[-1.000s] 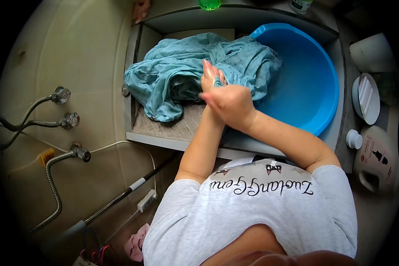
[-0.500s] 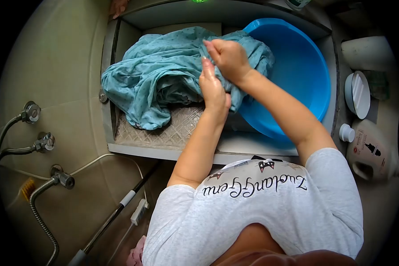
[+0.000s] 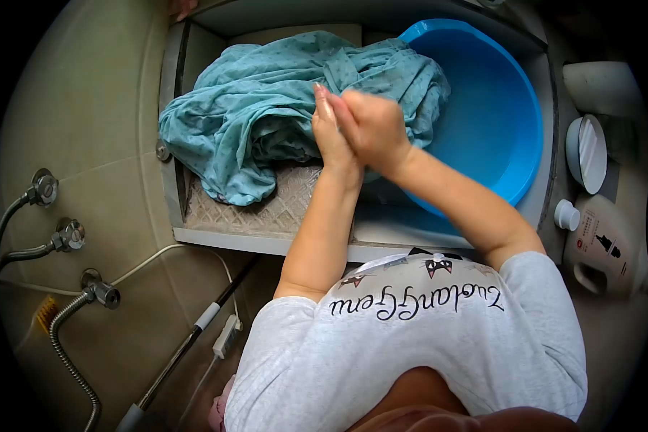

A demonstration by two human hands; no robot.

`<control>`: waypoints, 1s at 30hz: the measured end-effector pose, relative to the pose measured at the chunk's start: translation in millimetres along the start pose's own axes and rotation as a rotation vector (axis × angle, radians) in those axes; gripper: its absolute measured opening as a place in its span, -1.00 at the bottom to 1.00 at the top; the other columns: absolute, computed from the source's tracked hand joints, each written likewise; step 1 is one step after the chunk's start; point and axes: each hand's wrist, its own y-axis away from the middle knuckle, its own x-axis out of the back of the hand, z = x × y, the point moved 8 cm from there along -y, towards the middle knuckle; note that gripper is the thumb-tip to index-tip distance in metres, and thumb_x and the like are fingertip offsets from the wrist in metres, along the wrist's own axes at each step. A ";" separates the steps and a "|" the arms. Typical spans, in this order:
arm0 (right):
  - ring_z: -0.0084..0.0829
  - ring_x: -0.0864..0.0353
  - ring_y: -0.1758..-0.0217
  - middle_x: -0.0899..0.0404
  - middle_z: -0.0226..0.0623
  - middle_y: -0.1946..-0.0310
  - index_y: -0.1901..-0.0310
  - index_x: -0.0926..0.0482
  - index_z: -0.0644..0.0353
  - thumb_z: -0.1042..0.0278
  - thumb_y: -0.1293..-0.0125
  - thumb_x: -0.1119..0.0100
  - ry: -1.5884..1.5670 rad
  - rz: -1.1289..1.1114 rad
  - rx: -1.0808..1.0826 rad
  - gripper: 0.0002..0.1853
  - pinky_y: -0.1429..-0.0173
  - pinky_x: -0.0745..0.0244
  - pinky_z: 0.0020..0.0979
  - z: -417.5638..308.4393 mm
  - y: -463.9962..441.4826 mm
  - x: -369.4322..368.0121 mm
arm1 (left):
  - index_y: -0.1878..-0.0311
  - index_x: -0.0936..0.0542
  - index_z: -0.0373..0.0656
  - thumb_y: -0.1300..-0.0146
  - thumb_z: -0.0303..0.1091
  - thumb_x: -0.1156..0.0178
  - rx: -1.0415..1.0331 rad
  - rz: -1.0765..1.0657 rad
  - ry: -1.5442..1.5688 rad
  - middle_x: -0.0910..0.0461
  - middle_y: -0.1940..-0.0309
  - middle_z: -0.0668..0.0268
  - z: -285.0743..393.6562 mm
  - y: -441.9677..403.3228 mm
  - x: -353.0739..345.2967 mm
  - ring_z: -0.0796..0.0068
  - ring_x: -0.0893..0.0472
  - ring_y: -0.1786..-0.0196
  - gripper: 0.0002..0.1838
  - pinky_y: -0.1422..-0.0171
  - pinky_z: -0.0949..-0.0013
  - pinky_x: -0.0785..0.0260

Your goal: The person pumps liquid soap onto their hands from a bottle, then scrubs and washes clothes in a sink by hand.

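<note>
A large teal cloth [image 3: 230, 108] with a small dark pattern lies bunched and wet-looking in the sink, its right end over the rim of a blue basin [image 3: 493, 137]. My left hand [image 3: 333, 137] is closed on a part of the cloth, thumb pointing up. Pressed against it, my right hand [image 3: 379, 131] is a fist, slightly blurred, also gripping cloth. Most of the gripped fabric is hidden behind the fingers. Bluish water shows in the basin.
The sink [image 3: 266, 243] has a ridged washboard surface [image 3: 245, 209] at its left. To the right stand a detergent bottle [image 3: 601, 248], a white cap [image 3: 567, 214] and a bowl [image 3: 587, 153]. Valves [image 3: 45, 187] and hoses are on the left wall.
My right hand has come down and closer against my left hand. The fabric that hung below the hands at the basin's edge is no longer visible there.
</note>
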 end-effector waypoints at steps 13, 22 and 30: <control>-0.24 -0.42 0.70 -0.37 -0.24 0.78 0.65 -0.43 0.04 0.09 -0.16 -0.14 -0.032 0.106 0.183 -0.68 0.62 -0.31 -0.33 0.1 4.3 -5.5 | 0.47 -0.32 -0.07 -0.33 0.04 0.09 -0.003 -0.051 0.151 -0.28 0.59 0.45 -12.9 -3.4 9.1 0.60 -0.31 0.49 -0.60 0.38 0.54 -0.22; -0.73 -0.08 0.62 -0.17 -0.61 0.74 0.70 -0.34 0.16 -0.10 -0.24 -0.08 -0.413 -0.083 -0.601 -0.47 0.55 -0.01 -0.57 128.9 -40.2 -4.4 | 0.28 -0.47 -0.26 -0.33 -0.07 0.01 0.106 -0.301 0.165 -0.55 0.37 0.28 -2.6 0.2 -21.0 0.54 -0.52 0.33 -0.63 0.15 0.45 -0.40; -0.69 -0.21 0.53 -0.28 -0.56 0.68 0.54 -0.48 0.26 -0.11 -0.25 -0.04 -0.442 -0.435 -0.529 -0.49 0.47 -0.15 -0.57 87.3 -14.0 20.7 | 0.36 -0.46 -0.22 -0.29 -0.30 -0.09 -0.182 -0.164 -0.144 -0.43 0.51 0.50 24.5 10.0 -27.7 0.81 -0.31 0.45 -0.82 0.35 0.68 -0.18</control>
